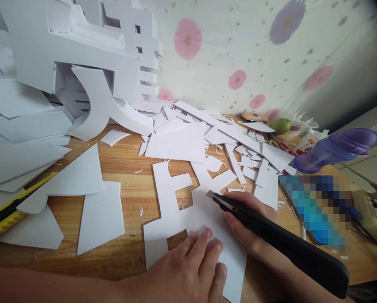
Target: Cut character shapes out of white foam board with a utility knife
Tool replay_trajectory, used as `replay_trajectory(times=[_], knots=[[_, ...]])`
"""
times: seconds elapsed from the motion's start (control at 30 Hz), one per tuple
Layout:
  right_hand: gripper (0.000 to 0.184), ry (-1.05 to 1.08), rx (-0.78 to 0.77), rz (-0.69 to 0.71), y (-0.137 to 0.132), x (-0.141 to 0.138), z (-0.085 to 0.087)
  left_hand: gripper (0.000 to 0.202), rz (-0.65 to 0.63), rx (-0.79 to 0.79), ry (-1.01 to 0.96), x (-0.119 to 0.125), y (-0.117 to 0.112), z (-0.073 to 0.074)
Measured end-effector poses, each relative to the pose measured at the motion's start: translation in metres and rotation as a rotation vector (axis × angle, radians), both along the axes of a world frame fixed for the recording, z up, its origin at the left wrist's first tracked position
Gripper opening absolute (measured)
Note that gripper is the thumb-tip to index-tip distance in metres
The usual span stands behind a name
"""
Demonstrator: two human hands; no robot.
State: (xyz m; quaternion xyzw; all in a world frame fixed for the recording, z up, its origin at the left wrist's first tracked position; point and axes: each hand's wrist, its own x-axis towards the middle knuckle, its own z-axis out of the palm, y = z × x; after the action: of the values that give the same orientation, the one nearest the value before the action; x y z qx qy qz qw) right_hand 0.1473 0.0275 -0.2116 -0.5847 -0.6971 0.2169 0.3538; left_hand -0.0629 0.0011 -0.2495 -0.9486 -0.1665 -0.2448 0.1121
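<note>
My left hand [188,269] lies flat on a white foam board piece [169,215] with square notches and cut-outs, pressing it against the wooden table. In my right hand [247,239] is a black utility knife [289,242], held at a slant. Its short blade [210,194] points left over the board, close to a notched edge; whether it touches the surface I cannot tell. Just beyond the notched piece lies a plain white sheet [176,143] among offcuts.
White board models [90,46] stand at the back left. A yellow-and-black cutter [14,210] lies at left, partly under a white piece. Scraps [248,162] pile up at the back. At right are a purple cup [333,149], a green fruit [280,126] and a blurred-out blue item [314,210].
</note>
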Motion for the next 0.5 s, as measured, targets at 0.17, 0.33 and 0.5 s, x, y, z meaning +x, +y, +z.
replay_trajectory(times=[0.17, 0.33, 0.5], knots=[[0.03, -0.025, -0.002, 0.008, 0.0002, -0.0005, 0.0006, 0.039, 0.01, 0.006, 0.053, 0.0026, -0.002, -0.0121], [0.027, -0.057, 0.064, 0.07, 0.002, -0.0021, 0.0013, 0.034, 0.005, 0.017, 0.061, 0.0014, -0.0038, -0.0097], [0.024, -0.111, 0.113, 0.144, 0.0022, -0.0005, 0.0055, 0.035, -0.001, -0.006, 0.046, 0.0011, -0.0034, -0.0096]])
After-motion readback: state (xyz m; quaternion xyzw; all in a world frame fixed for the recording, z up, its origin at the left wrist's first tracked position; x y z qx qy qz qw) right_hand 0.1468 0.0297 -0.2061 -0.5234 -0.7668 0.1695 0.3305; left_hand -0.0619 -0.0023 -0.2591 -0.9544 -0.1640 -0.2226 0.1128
